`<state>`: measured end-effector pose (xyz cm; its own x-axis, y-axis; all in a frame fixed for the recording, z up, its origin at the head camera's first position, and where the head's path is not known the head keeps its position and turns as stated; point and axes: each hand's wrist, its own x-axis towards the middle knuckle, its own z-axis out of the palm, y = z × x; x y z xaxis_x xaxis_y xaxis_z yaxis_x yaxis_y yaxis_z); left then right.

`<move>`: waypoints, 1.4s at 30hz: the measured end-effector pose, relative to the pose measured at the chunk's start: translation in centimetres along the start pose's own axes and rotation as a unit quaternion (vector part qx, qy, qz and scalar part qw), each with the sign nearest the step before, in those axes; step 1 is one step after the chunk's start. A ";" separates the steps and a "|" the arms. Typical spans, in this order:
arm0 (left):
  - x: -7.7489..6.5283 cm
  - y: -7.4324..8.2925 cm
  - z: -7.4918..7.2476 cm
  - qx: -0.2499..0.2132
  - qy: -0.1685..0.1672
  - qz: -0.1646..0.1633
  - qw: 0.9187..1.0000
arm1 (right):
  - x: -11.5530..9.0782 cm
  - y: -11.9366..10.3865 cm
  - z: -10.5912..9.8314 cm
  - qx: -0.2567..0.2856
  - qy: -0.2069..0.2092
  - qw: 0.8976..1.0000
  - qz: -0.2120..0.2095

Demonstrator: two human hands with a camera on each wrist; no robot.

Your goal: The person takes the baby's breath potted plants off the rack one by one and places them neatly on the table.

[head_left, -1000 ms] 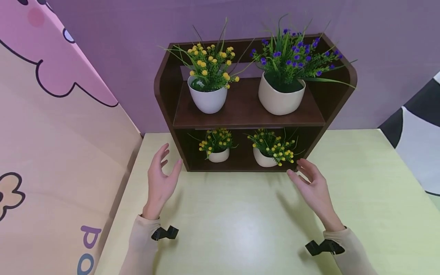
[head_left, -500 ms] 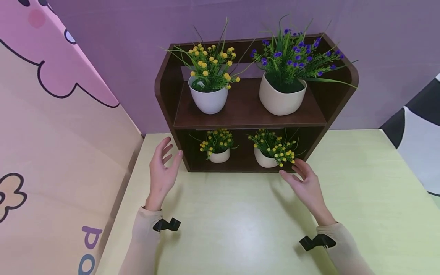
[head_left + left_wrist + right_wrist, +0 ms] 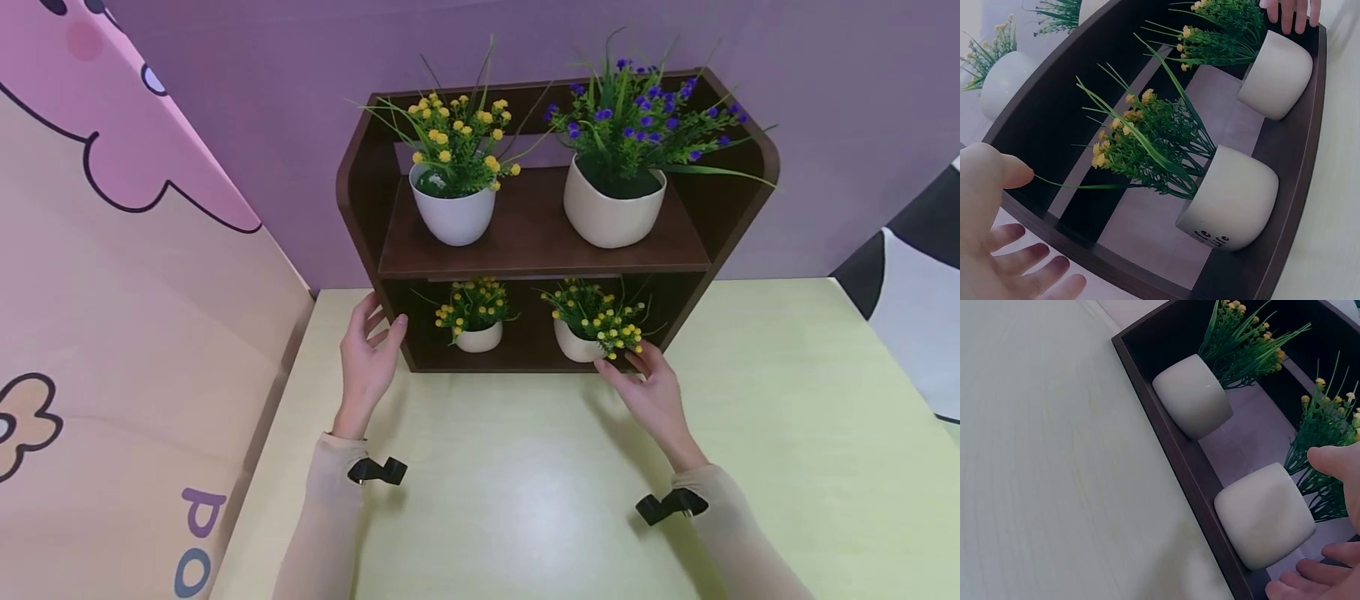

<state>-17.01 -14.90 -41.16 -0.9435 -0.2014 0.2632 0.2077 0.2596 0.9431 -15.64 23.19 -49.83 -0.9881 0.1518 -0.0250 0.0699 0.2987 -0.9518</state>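
Observation:
A dark brown two-tier shelf (image 3: 540, 272) stands on the table against the purple backdrop. My left hand (image 3: 365, 367) is at its left side panel, thumb in front of the panel's edge and relaxed fingers along the outer side. In the left wrist view, the lower left flowerpot (image 3: 1235, 200) shows dark lettering on its side. My right hand (image 3: 651, 400) reaches to the lower right flowerpot (image 3: 576, 344), which holds yellow flowers. Its thumb tip is at the pot's front and its spread fingers are to the right. In the right wrist view, thumb and fingers stand apart beside that white pot (image 3: 1263, 515).
On the upper tier sit a white pot (image 3: 455, 218) of yellow flowers and a larger cream pot (image 3: 613, 218) of purple flowers. A printed panel (image 3: 150, 333) borders the pale table (image 3: 517, 483) on the left. Black cameras are strapped to both wrists.
My left hand has moved forward and right to the shelf's side panel. The right hand has shifted left, closer to the lower right pot. Shelf and pots have stayed in place.

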 end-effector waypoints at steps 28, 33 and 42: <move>3.1 -5.1 1.3 0.089 0.002 0.033 0.995 | 2.7 1.4 3.3 -0.021 0.077 0.997 -0.014; 2.9 -4.9 1.3 0.159 -0.013 0.043 0.986 | 3.2 1.6 3.9 0.002 0.087 0.995 -0.047; 3.0 -4.9 1.0 0.174 -0.016 0.044 0.984 | 3.9 2.0 4.2 -0.075 0.124 0.987 -0.066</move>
<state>-21.12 -15.81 -45.20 -0.9345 -0.1361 0.3288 0.1928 0.5828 0.7894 -19.98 20.38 -53.10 -0.9272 0.3234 0.1890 -0.0186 0.4640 -0.8856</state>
